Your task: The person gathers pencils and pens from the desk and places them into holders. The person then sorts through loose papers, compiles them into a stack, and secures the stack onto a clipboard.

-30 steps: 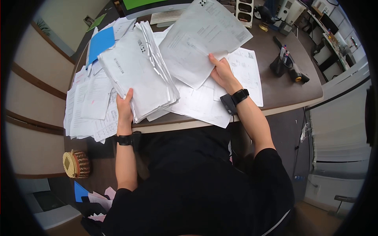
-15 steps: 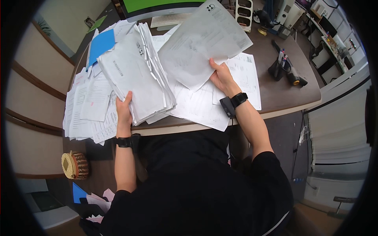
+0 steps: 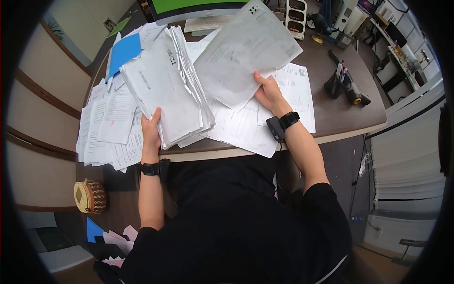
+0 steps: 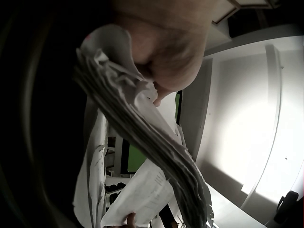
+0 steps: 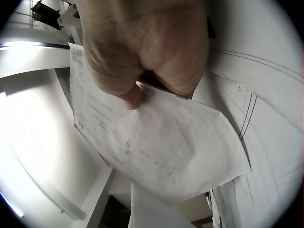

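My left hand (image 3: 151, 130) grips the near left edge of a thick stack of papers (image 3: 163, 90), thumb on top. The stack's layered, uneven edge (image 4: 142, 137) crosses the left wrist view. On the right, a large printed sheet (image 3: 246, 54) is raised at a slant, its lower right edge pinched by my right hand (image 3: 270, 92). The thumb lies on the sheet's printed face (image 5: 156, 137) in the right wrist view. Loose white papers (image 3: 241, 132) lie below this sheet on the desk.
More papers (image 3: 113, 118) and a blue folder (image 3: 125, 53) spread over the desk's left side. A keyboard (image 3: 206, 22) and monitor stand behind. To the right are a pen holder (image 3: 336, 83) and a black handheld device (image 3: 355, 94). A woven basket (image 3: 91, 196) sits lower left.
The sheet in my right hand has shifted slightly towards the near right. My left hand keeps its hold on the stack, which has hardly moved.
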Available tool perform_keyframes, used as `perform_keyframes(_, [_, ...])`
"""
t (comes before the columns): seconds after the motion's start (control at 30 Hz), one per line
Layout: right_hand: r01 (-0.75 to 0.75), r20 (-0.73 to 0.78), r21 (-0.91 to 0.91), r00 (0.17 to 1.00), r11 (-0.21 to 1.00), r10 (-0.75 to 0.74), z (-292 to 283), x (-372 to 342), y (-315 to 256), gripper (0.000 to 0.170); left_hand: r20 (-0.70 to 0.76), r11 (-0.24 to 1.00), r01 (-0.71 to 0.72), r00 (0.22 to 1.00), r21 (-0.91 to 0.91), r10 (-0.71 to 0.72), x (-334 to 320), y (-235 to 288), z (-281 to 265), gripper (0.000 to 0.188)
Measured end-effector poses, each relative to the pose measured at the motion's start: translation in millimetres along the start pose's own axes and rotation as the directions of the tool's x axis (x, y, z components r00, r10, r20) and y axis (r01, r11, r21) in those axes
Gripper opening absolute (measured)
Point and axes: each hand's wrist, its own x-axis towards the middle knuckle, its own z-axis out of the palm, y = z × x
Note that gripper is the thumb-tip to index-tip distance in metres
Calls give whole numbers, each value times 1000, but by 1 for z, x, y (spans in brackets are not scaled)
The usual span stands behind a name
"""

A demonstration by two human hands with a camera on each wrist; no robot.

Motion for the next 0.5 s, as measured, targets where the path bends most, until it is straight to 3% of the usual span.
perform_keyframes(0.5, [17,-38,6,999,1000,-17,3,0,-3,43,-18,1000,8,1000,-9,-8,0,4,3,46])
